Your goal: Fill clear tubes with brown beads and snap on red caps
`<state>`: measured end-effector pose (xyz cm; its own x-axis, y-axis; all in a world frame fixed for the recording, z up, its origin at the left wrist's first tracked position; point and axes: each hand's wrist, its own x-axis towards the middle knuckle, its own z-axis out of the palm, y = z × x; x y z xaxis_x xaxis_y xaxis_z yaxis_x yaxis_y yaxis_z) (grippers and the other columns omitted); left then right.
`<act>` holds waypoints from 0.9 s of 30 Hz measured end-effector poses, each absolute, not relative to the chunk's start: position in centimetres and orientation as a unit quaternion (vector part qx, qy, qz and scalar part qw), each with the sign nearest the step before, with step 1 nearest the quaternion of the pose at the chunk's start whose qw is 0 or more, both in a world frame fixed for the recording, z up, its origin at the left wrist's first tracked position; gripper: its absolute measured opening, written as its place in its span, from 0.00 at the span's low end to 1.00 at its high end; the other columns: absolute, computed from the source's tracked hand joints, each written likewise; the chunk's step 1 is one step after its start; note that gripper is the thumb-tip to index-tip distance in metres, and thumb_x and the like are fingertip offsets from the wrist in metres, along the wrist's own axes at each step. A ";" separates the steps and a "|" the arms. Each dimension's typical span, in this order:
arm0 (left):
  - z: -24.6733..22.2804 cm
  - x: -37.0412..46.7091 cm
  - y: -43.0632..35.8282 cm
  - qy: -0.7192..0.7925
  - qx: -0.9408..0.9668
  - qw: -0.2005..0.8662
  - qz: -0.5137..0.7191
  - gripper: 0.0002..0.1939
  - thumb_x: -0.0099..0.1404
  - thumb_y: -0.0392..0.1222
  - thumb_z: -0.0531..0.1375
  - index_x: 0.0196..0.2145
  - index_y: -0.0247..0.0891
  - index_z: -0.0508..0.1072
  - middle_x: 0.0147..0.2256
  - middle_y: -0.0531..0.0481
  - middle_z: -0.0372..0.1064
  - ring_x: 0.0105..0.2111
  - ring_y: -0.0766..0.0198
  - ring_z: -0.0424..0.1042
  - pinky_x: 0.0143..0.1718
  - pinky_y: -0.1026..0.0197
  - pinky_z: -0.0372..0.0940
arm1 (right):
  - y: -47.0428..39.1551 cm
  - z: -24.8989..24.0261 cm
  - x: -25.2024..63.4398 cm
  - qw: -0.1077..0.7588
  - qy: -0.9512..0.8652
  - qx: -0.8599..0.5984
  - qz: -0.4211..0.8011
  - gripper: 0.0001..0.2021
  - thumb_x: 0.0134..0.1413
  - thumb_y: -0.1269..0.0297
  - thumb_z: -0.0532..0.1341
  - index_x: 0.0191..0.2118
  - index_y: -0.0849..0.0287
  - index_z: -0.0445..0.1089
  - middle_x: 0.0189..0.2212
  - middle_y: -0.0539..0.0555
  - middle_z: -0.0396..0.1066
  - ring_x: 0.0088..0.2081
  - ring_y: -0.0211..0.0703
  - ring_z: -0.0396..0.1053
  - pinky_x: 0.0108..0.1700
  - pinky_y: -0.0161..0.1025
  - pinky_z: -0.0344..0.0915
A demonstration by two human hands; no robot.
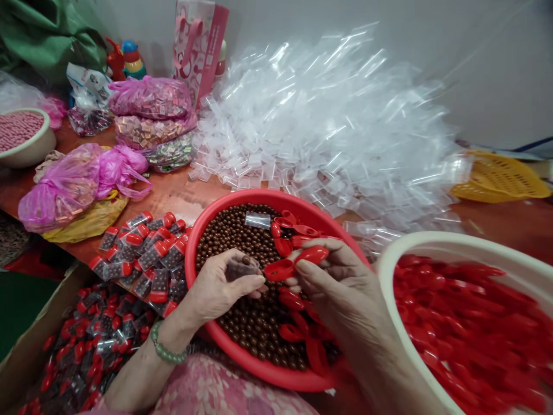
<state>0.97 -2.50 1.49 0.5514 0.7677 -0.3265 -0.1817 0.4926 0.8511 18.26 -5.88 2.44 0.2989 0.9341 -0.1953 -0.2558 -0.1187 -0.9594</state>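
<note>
My left hand [216,288], with a green bead bracelet at its wrist, grips a small clear plastic container [240,267] between thumb and fingers. Brown balls show inside it. Just to the right, my right hand [341,282] is closed on a red plastic cap [311,255] with a looped end pointing at the container. Cap and container are close together; whether they touch I cannot tell. Both hands are over a red basin [190,259] of brown chocolate-like balls [259,340]. One empty clear container [258,220] and several loose red caps [290,332] lie on the balls.
Filled, red-capped containers [142,253] are heaped left of the basin, with more in a box [90,340] below. A white tub [389,271] of red caps stands right. Clear containers [319,127] pile up behind. Pink bags [64,184] and a yellow basket [501,176] flank them.
</note>
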 end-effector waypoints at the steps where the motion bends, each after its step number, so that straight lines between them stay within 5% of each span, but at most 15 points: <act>1: 1.3 1.1 -2.5 0.359 0.384 0.793 0.308 0.20 0.52 0.48 0.71 0.33 0.34 0.68 0.27 0.50 0.74 0.28 0.65 0.75 0.33 0.64 0.68 | -6.0 2.3 18.1 0.588 -0.311 -0.553 0.501 0.17 0.39 0.55 0.75 0.34 0.52 0.70 0.26 0.47 0.75 0.21 0.37 0.73 0.24 0.33 0.73; 6: 0.7 1.2 -2.6 0.369 0.323 0.800 0.345 0.25 0.46 0.47 0.75 0.35 0.35 0.67 0.28 0.52 0.74 0.27 0.66 0.75 0.33 0.63 0.70 | -7.0 1.6 18.0 0.549 -0.401 -0.600 0.422 0.12 0.44 0.56 0.72 0.35 0.53 0.75 0.30 0.50 0.78 0.26 0.41 0.76 0.32 0.37 0.75; 13: 0.8 1.0 -2.4 0.387 0.365 0.777 0.338 0.16 0.50 0.40 0.71 0.35 0.32 0.74 0.28 0.54 0.74 0.27 0.70 0.72 0.35 0.65 0.69 | -7.8 1.9 18.8 0.455 -0.551 -0.623 0.317 0.09 0.52 0.56 0.67 0.37 0.51 0.79 0.31 0.51 0.78 0.33 0.43 0.75 0.39 0.39 0.73; 20: 0.7 0.9 -2.2 0.416 0.450 0.734 0.293 0.09 0.54 0.39 0.68 0.32 0.33 0.75 0.26 0.54 0.73 0.27 0.69 0.71 0.34 0.66 0.64 | -8.3 2.8 18.9 0.500 -0.390 -0.639 0.436 0.14 0.43 0.55 0.72 0.38 0.52 0.80 0.29 0.51 0.76 0.26 0.41 0.74 0.29 0.37 0.73; 27: 0.7 1.2 -2.3 0.409 0.409 0.767 0.276 0.15 0.52 0.45 0.70 0.33 0.33 0.74 0.27 0.51 0.75 0.28 0.66 0.74 0.35 0.62 0.68 | -8.1 1.0 17.3 0.564 -0.342 -0.643 0.390 0.13 0.44 0.53 0.72 0.37 0.49 0.81 0.33 0.52 0.76 0.35 0.43 0.74 0.36 0.38 0.73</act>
